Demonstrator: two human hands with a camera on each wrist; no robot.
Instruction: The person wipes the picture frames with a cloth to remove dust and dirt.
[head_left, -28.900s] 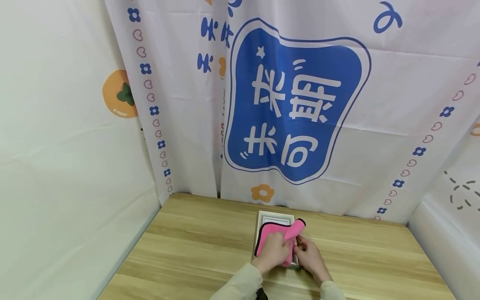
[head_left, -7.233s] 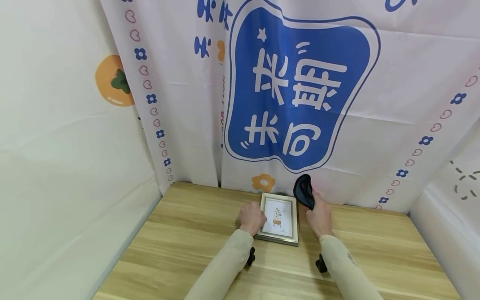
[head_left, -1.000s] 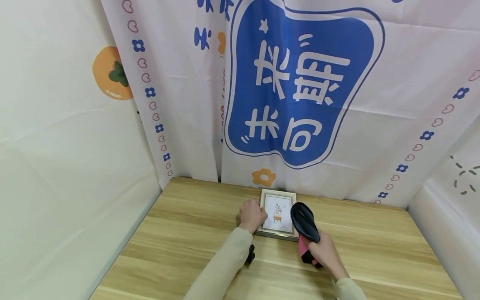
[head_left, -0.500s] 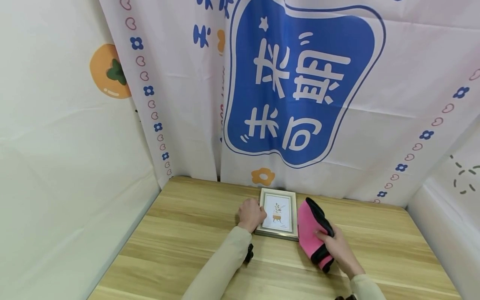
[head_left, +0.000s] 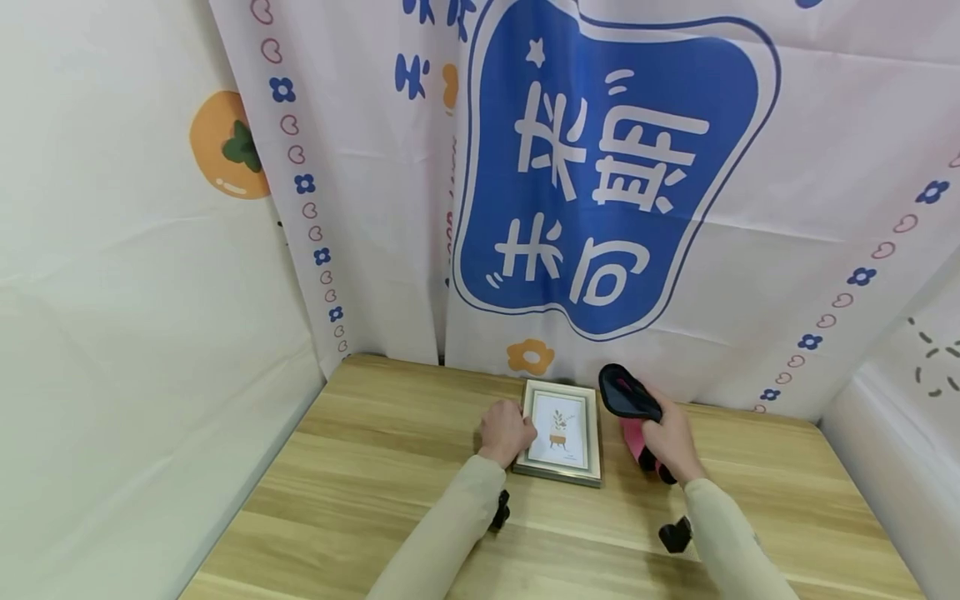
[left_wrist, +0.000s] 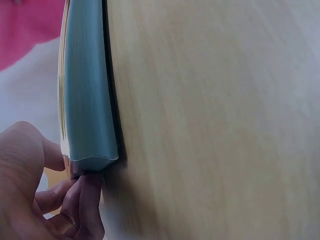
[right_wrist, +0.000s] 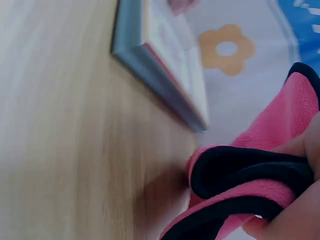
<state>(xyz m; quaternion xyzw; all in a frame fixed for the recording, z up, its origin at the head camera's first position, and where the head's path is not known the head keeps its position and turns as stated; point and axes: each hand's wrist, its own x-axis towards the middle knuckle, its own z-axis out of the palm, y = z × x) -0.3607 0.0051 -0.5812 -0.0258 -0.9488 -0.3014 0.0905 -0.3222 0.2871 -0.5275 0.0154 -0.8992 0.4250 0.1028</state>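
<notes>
A picture frame (head_left: 557, 477) with a pale border and a plant print lies flat on the table. My left hand (head_left: 506, 432) grips its left edge; in the left wrist view the thumb is on top and curled fingers (left_wrist: 82, 205) sit at the frame's side (left_wrist: 90, 85). Right of the frame, my right hand (head_left: 671, 437) holds a folded pink cloth (head_left: 633, 433) with black edging, bunched between thumb and fingers. Up close in the right wrist view, the cloth (right_wrist: 270, 120) shows several folds, and the frame (right_wrist: 165, 75) lies apart from it.
The wooden table (head_left: 390, 467) runs back to a white curtain (head_left: 750, 317) with a blue printed panel. White fabric walls (head_left: 150, 333) stand at the left and right. A black wrist mount (head_left: 675, 535) sits under the right forearm.
Over the last second the right hand has moved the cloth down the frame's right side and back up toward the far edge, turning it. The left hand has kept its place on the frame.
</notes>
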